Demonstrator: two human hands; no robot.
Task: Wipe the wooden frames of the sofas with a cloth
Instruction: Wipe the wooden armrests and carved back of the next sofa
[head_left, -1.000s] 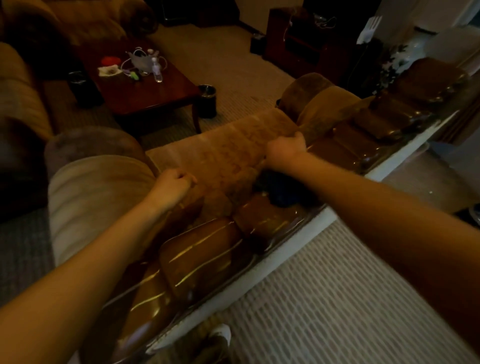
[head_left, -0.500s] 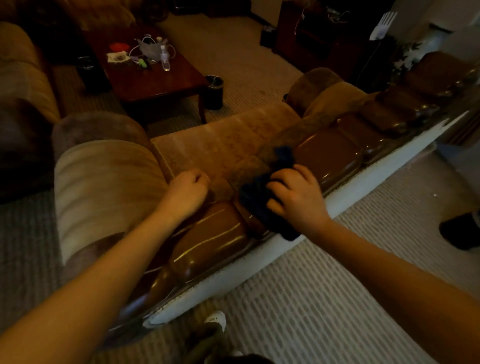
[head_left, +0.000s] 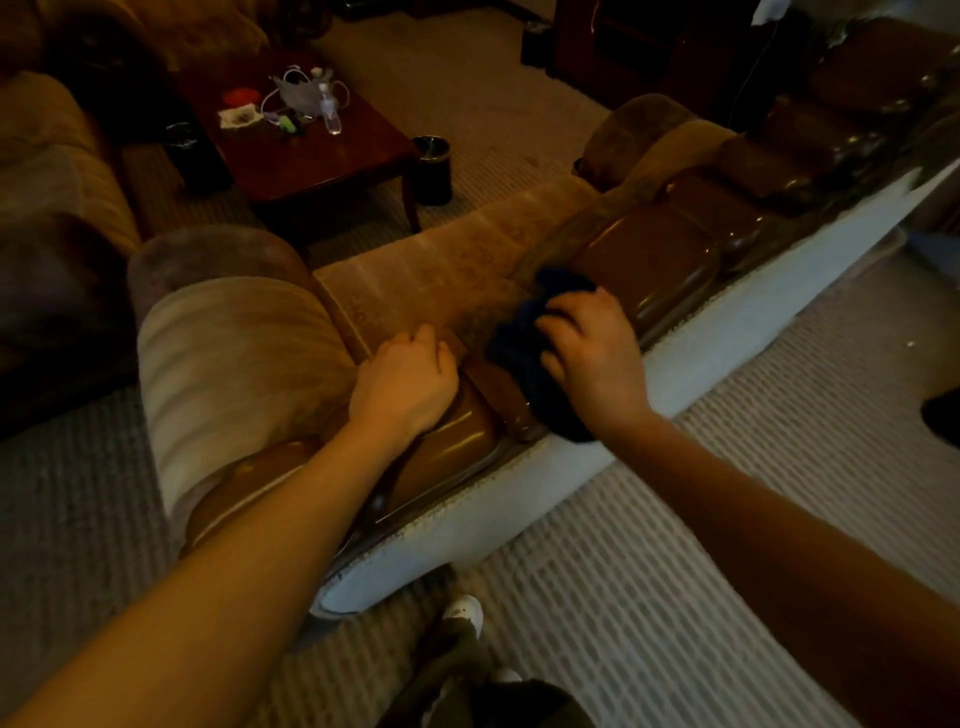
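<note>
Bunched dark-blue cloth (head_left: 530, 358) lies crumpled on the glossy brown wooden frame (head_left: 649, 265).

The sofa's wooden frame (head_left: 649, 265) is dark brown, smooth and glossy, catching streaks of light. The sofa cushions (head_left: 239, 358) are soft ribbed cloth, matt and plush. The cloth (head_left: 524, 338) on the frame is dark blue, fuzzy and matt. The table (head_left: 306, 150) is polished reddish wood. The carpet (head_left: 649, 571) is pale, woven and ribbed.

Dark wooden coffee table (head_left: 311, 161) with small clutter, black bin (head_left: 432, 169) beside it on ribbed carpet (head_left: 649, 597)
</note>
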